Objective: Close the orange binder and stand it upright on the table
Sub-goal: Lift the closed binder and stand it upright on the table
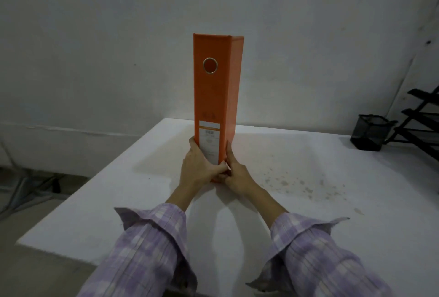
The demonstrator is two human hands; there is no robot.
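Observation:
The orange binder (213, 92) stands upright and closed on the white table (308, 213), its spine with a metal-ringed finger hole and a white label facing me. My left hand (197, 166) clasps the lower left edge of the spine. My right hand (235, 173) presses the lower right side. The thumbs meet in front of the spine near its base, hiding the bottom corner.
A black mesh pen holder (370, 132) stands at the table's far right, next to a black tiered rack (420, 128). A grey wall rises behind the table. Brownish speckles mark the tabletop right of the binder. Cables lie on the floor at the left.

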